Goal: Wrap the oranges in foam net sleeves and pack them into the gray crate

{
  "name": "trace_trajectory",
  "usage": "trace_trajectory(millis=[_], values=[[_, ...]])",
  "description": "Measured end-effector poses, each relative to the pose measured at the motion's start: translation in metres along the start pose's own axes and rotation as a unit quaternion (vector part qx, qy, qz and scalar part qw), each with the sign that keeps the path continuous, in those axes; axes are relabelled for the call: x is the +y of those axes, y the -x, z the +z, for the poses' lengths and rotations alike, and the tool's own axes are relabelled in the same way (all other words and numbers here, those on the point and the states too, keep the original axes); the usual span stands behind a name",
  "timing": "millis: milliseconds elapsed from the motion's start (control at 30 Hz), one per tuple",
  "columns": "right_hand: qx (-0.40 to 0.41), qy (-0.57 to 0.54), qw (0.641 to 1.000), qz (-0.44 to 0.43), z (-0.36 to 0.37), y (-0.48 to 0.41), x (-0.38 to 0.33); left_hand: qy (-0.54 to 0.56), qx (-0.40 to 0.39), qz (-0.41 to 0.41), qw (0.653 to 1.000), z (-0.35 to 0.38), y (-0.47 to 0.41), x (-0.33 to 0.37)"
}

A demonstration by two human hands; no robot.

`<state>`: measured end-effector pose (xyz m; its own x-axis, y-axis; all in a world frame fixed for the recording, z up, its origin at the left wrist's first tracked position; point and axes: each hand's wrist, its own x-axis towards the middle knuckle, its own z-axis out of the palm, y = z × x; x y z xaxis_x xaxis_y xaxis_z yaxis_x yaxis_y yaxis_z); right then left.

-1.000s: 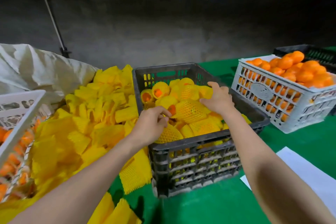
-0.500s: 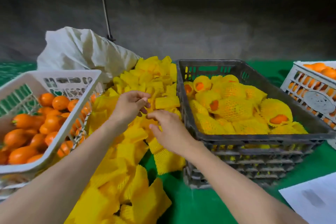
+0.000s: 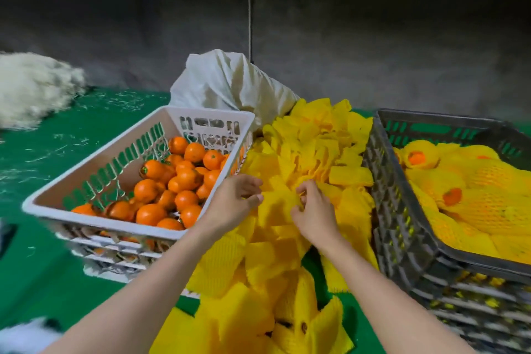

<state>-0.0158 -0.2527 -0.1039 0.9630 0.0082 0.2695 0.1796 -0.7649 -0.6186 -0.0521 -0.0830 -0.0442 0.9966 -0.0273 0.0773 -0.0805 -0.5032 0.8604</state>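
Fingers point(image 3: 253, 198) of the left hand point(image 3: 234, 204) curled onto one edge of a yellow foam net sleeve point(image 3: 275, 205), while the right hand point(image 3: 314, 217) pinched its other side, atop the loose sleeve pile point(image 3: 313, 146). That pile lay between a white basket point(image 3: 115, 224) of bare oranges point(image 3: 149, 190) and the gray crate point(image 3: 402, 224), where wrapped oranges point(image 3: 471, 181) sat. Green cloth point(image 3: 43, 253) covered the table, littered with pale fibres point(image 3: 66, 149). A white sack point(image 3: 230, 83) stood before a dim concrete wall point(image 3: 373, 52).

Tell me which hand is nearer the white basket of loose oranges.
Left. The left hand is just beside the white basket rim; the right hand is farther right, on the yellow sleeves.
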Motion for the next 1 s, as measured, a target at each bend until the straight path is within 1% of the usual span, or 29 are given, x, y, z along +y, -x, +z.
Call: trace_trajectory(millis=[33,100,167,233,300,367,467,533,567,633,667,733,767,800,833,867,900,967,1000], values=[[0.017,-0.012,0.999,-0.047,-0.015,-0.004,-0.013,-0.031,-0.009,0.02,0.999,-0.004,-0.002,0.002],[0.015,-0.057,0.991,-0.122,-0.041,-0.007,-0.039,-0.065,-0.035,0.054,0.996,-0.011,-0.008,0.009],[-0.008,-0.103,0.981,-0.163,-0.057,-0.006,-0.059,-0.083,-0.07,0.062,0.992,-0.021,-0.014,0.019],[-0.017,-0.113,0.977,-0.18,-0.062,-0.004,-0.07,-0.082,-0.085,0.083,0.99,-0.029,-0.018,0.022],[-0.001,-0.103,0.977,-0.185,-0.056,-0.003,-0.075,-0.057,-0.061,0.094,0.992,-0.036,-0.019,0.019],[0.039,-0.097,0.977,-0.184,-0.044,-0.003,-0.082,-0.021,-0.042,0.082,0.996,-0.043,-0.019,0.012],[0.122,-0.108,0.96,-0.23,-0.023,-0.006,-0.098,0.037,-0.019,0.041,0.998,-0.056,-0.019,0.001],[0.129,-0.121,0.951,-0.254,-0.005,-0.011,-0.111,0.075,-0.023,0.015,0.997,-0.072,-0.02,-0.007],[0.113,-0.143,0.951,-0.251,0.005,-0.014,-0.12,0.102,-0.033,0.008,0.994,-0.083,-0.022,-0.012],[0.069,-0.224,0.951,-0.203,0.025,-0.025,-0.139,0.147,-0.06,-0.005,0.987,-0.111,-0.024,-0.021],[0.049,-0.27,0.947,-0.168,0.036,-0.032,-0.149,0.155,-0.051,-0.016,0.986,-0.126,-0.029,-0.028],[0.015,-0.337,0.935,-0.109,0.058,-0.046,-0.167,0.163,0.017,-0.037,0.986,-0.153,-0.048,-0.049],[0.002,-0.35,0.932,-0.09,0.071,-0.052,-0.175,0.154,0.06,-0.052,0.985,-0.163,-0.061,-0.063],[-0.009,-0.354,0.932,-0.076,0.083,-0.058,-0.181,0.121,0.092,-0.067,0.986,-0.171,-0.075,-0.079],[-0.017,-0.346,0.936,-0.065,0.093,-0.062,-0.185,0.067,0.104,-0.076,0.989,-0.175,-0.09,-0.093],[-0.023,-0.329,0.942,-0.058,0.103,-0.065,-0.186,-0.002,0.092,-0.08,0.993,-0.178,-0.104,-0.106],[-0.03,-0.307,0.95,-0.055,0.11,-0.068,-0.186,-0.062,0.059,-0.086,0.993,-0.178,-0.118,-0.118],[-0.039,-0.289,0.955,-0.052,0.118,-0.071,-0.184,-0.17,-0.006,-0.099,0.98,-0.17,-0.144,-0.136],[-0.036,-0.293,0.954,-0.047,0.119,-0.073,-0.183,-0.203,-0.026,-0.103,0.973,-0.164,-0.155,-0.142]])
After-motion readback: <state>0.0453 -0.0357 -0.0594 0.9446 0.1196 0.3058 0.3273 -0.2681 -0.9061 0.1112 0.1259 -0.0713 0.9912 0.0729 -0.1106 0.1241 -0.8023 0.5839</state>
